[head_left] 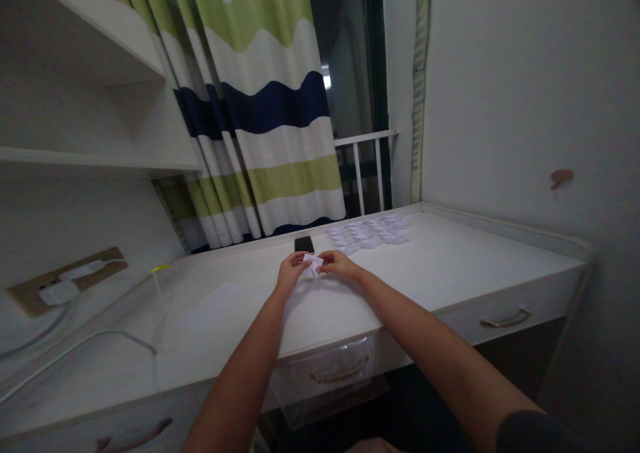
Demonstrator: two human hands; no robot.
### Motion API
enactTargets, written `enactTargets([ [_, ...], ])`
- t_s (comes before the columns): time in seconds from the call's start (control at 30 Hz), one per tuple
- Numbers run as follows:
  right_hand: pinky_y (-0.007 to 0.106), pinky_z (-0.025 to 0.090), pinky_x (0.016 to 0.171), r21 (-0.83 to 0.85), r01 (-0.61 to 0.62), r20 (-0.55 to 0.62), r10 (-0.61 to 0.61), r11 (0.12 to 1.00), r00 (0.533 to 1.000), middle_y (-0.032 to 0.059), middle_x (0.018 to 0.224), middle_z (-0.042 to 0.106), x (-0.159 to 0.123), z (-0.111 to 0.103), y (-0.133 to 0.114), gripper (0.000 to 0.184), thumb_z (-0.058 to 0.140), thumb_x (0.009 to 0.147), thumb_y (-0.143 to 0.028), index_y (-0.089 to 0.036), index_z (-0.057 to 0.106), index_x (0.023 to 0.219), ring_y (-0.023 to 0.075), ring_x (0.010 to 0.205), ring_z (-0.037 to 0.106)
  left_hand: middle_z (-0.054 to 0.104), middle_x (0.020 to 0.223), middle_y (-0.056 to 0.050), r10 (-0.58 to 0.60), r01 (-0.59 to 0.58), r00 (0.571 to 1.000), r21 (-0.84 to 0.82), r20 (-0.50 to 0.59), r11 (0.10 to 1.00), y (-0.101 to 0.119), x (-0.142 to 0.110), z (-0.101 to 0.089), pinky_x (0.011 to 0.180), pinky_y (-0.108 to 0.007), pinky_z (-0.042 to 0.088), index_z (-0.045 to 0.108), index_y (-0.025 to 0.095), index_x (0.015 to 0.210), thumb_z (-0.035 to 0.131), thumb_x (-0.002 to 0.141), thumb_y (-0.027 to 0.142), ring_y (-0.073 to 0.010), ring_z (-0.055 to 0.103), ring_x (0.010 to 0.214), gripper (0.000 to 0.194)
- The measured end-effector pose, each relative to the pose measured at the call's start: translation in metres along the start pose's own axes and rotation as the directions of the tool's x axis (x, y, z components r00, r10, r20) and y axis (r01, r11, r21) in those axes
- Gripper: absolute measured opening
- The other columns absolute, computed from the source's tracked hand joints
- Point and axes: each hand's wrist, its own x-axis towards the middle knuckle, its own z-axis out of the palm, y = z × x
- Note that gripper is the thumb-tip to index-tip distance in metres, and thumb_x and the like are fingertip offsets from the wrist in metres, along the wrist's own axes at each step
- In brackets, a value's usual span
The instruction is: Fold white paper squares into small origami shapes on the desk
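Note:
A small piece of folded white paper [313,266] is held between my two hands, just above the white desk. My left hand [291,270] pinches its left side, with the thumb and fingers closed on it. On the other side my right hand [337,264] grips the paper's right edge between thumb and fingers. The exact shape of the fold is too small to make out. Behind the hands lie several folded white paper pieces [370,232], set out in rows near the desk's back edge.
A dark phone-like object [304,244] lies just behind my hands. Flat white sheets [215,304] rest on the left of the desk [480,253]. A cable [115,333] and a plugged-in charger [60,293] are at far left. A striped curtain [280,133] hangs behind.

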Motion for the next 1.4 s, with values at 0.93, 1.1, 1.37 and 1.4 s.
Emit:
enactTargets([
  [0.93,0.02,0.042,0.051,-0.163,0.128,-0.142,-0.152,0.978,0.978,0.0011,0.062,0.061,0.005,0.004,0.009,0.024,0.053,0.068,-0.018,-0.011,0.064,0.087,0.008,0.051,0.052,0.063,0.067,-0.003,-0.132,0.132,0.991,-0.216,0.015,0.968,-0.004,0.0,0.004,0.05,-0.022,0.04,0.061,0.013,0.078,0.075,0.045,0.028,-0.0119,0.056,0.057,0.039],
  [1.1,0.021,0.041,0.057,-0.367,0.114,-0.23,-0.209,0.923,0.951,0.0024,0.067,0.065,0.003,0.007,0.006,0.019,0.054,0.066,-0.012,-0.013,0.067,0.079,0.0105,0.058,0.055,0.062,0.063,-0.002,-0.187,0.185,0.982,-0.284,0.021,0.941,-0.003,-0.001,0.005,0.054,-0.023,0.043,0.06,0.012,0.071,0.076,0.044,0.026,-0.0108,0.056,0.056,0.034],
  [1.37,0.02,0.039,0.056,-0.521,0.062,-0.283,-0.241,0.851,0.928,0.0022,0.065,0.066,-0.001,0.01,-0.004,0.018,0.053,0.067,-0.012,-0.015,0.068,0.076,0.011,0.058,0.056,0.061,0.062,-0.002,-0.183,0.179,0.983,-0.332,0.019,0.926,0.0,-0.004,0.008,0.054,-0.021,0.043,0.06,0.012,0.07,0.074,0.047,0.022,-0.0101,0.056,0.056,0.029],
  [1.4,0.02,0.039,0.056,-0.522,0.066,-0.285,-0.247,0.85,0.926,0.0023,0.066,0.066,-0.001,0.01,-0.004,0.018,0.053,0.067,-0.012,-0.015,0.068,0.076,0.011,0.058,0.056,0.061,0.062,-0.001,-0.181,0.175,0.983,-0.335,0.016,0.926,0.0,-0.004,0.008,0.054,-0.021,0.043,0.06,0.012,0.069,0.074,0.047,0.022,-0.01,0.056,0.056,0.028],
])
